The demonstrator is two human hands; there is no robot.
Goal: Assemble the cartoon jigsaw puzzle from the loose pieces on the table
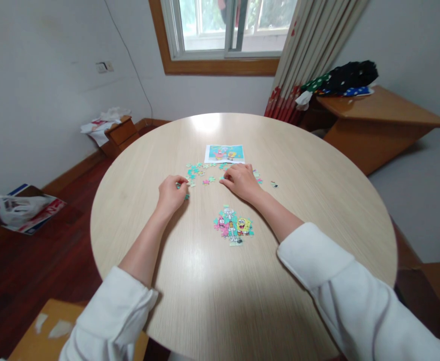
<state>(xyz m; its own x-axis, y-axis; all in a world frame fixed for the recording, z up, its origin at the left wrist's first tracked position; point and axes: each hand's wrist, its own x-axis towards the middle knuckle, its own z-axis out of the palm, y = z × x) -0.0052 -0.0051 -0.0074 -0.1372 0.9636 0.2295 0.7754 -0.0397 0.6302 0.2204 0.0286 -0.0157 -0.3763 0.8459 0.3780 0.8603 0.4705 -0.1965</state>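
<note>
My left hand (172,193) is closed in a pinch at the left end of the loose puzzle pieces (193,173), with a bit of teal puzzle piece showing at its fingers. Further right, my right hand (240,180) rests on the table, its thumb and fingertips together on a small light puzzle piece. Between and below the hands lies a partly joined cartoon puzzle (233,225) with a pink, a pale and a yellow figure. Behind the loose pieces lies a printed reference picture (224,154). My right hand covers some pieces.
All this lies on a round light wood table (204,291). A few stray pieces (274,184) are right of my right hand. Beyond the table stand a wooden desk (378,110) with dark cloth on it and a small cabinet (123,133). A wooden seat (50,326) is at lower left.
</note>
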